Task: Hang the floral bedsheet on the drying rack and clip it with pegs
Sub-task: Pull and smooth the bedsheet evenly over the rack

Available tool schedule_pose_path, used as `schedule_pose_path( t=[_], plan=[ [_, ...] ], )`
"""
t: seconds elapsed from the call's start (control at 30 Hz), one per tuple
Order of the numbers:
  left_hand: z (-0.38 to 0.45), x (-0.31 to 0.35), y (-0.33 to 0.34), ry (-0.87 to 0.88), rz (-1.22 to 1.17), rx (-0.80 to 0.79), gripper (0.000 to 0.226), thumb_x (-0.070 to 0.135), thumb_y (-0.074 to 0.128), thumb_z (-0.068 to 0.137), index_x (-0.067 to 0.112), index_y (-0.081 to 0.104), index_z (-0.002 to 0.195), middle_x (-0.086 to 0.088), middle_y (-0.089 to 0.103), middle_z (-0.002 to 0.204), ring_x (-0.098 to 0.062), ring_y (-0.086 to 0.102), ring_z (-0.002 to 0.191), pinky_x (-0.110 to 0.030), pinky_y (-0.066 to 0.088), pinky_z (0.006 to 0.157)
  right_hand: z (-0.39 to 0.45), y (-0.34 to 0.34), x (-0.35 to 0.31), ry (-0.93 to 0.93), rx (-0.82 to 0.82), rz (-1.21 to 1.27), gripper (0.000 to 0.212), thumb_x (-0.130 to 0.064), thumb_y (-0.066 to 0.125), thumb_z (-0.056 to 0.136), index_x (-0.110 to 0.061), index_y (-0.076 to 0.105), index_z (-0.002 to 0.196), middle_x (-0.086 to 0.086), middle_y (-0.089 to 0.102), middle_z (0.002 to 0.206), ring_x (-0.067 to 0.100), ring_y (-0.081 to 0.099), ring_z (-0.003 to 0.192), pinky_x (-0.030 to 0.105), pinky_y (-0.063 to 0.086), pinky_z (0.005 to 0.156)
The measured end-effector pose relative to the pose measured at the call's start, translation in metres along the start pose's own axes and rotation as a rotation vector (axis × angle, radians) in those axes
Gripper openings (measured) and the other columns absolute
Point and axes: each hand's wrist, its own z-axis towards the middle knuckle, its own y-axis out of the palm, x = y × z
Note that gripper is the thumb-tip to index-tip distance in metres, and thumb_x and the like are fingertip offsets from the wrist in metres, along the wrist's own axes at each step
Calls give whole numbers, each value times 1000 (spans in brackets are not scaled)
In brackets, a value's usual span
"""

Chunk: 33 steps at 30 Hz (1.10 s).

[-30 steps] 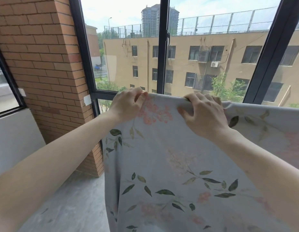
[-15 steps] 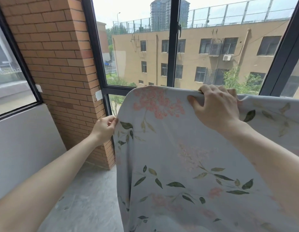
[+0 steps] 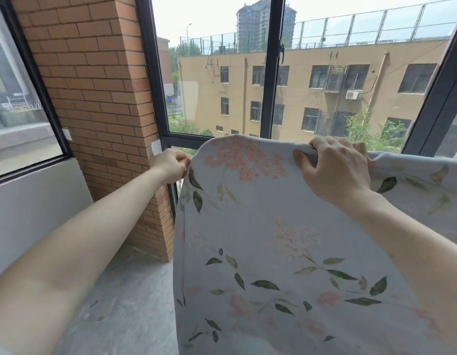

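Red brick pillar [image 3: 94,93] between dark-framed windows [image 3: 271,73]; grey concrete floor [image 3: 130,298] below, pale wall [image 3: 37,201] at left. Daylight, tan building [image 3: 312,80] outside.

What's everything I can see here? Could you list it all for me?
floral bedsheet: one, pale grey with pink flowers and green leaves, draped in front of the window, filling lower right
brick pillar: one, red-brown, left of centre
window frame: dark, spanning the back
building: one, tan, outside
tower: one, grey, far off
floor: grey, lower left
left hand: pinches the sheet's left edge
right hand: grips the sheet's top fold
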Motion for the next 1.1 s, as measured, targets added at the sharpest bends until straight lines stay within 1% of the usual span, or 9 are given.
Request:
schedule_pose_path(
  t=[0.17,0.23,0.33,0.4,0.5,0.63,0.8,0.97,1.1],
  plan=[
    [4,2,18,-116,-209,-420,23,12,52,92,3,72,84,-2,73,81,-24,65,76,-28,51,65,0,-1,6,4,4,-14,41,-58,46,100,-21,64,101,7,70,103,33,57,100,45,32,93],
    [-5,7,23,-90,-211,-335,19,18,56,93,7,69,85,-1,71,83,-28,62,76,-30,47,65,-1,-2,9,-3,9,-17,41,-57,47,100,-20,65,104,8,69,104,33,57,102,44,30,93],
    [-26,4,29,-32,-214,43,13,31,61,95,21,70,95,9,69,90,-14,63,83,-30,46,70,-1,0,7,-9,14,-11,40,-56,49,100,-19,64,104,8,69,105,33,56,104,44,28,93],
    [-37,-5,38,-9,-196,161,23,31,56,100,18,65,84,3,68,79,-19,62,77,-32,45,66,0,3,4,-3,9,-11,40,-56,48,99,-20,63,103,7,69,107,33,56,105,44,28,94],
    [-48,-11,43,-9,-198,44,39,30,41,108,10,61,81,-8,67,78,-30,60,79,-34,40,65,-1,6,2,8,-2,-19,41,-57,48,99,-20,64,104,7,69,109,34,56,106,45,28,94],
    [-56,-18,37,47,-213,109,24,23,44,104,20,67,107,1,68,103,-21,61,93,-36,48,79,1,6,-1,21,-16,2,39,-57,49,98,-20,63,102,7,70,107,33,57,107,45,30,96],
    [-60,-15,34,74,-113,-88,18,20,47,98,31,58,107,3,65,106,-22,61,95,-34,47,73,0,4,-1,21,-34,14,39,-56,50,98,-20,64,105,5,69,107,31,56,107,44,30,96],
    [-67,-3,29,100,-155,1,56,21,57,91,28,44,145,5,50,144,-20,47,131,-50,45,106,-1,3,-4,18,-47,5,40,-57,48,99,-21,62,110,4,65,108,30,54,107,44,31,98],
    [-71,10,27,107,-202,-66,67,23,63,91,28,37,152,6,50,138,-16,48,121,-37,43,96,0,2,0,12,-66,46,41,-57,48,99,-23,63,118,2,65,114,28,53,111,43,28,104]
  ],
)
